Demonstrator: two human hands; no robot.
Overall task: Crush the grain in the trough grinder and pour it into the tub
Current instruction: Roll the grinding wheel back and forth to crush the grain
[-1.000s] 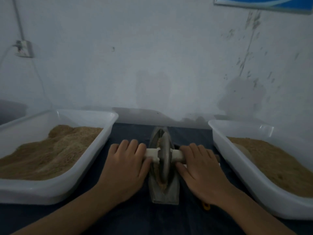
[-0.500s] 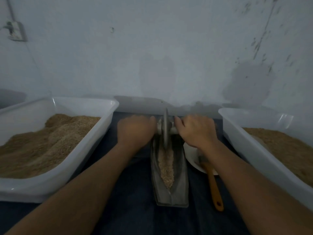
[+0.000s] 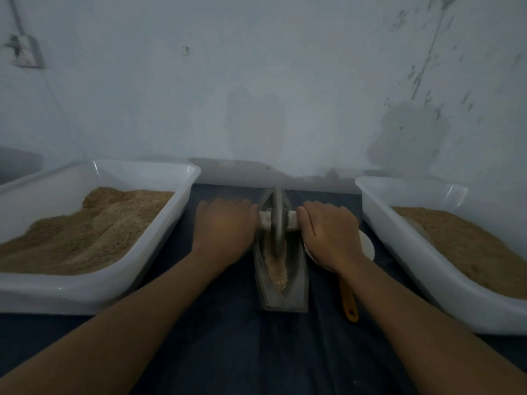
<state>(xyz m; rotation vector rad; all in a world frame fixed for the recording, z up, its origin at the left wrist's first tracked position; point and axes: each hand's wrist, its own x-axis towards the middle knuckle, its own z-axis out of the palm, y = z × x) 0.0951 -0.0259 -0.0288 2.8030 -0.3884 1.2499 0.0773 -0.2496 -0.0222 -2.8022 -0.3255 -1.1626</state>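
Note:
A grey metal trough grinder lies lengthwise on the dark cloth between two tubs. Pale crushed grain lies along its groove. The metal wheel stands upright at the trough's far end on a pale cross handle. My left hand grips the handle's left end, blurred by motion. My right hand grips the right end, fingers curled over it. The white tub on the left holds a heap of brown grain, and the white tub on the right holds a flatter layer.
A white scoop with an orange handle lies on the cloth right of the trough, partly under my right wrist. A grey wall stands close behind the trough. A socket hangs on the wall at the upper left.
Both hands rolled the wheel from the trough's near end to its far end, uncovering the grain in the groove and the scoop. My arms are now stretched forward.

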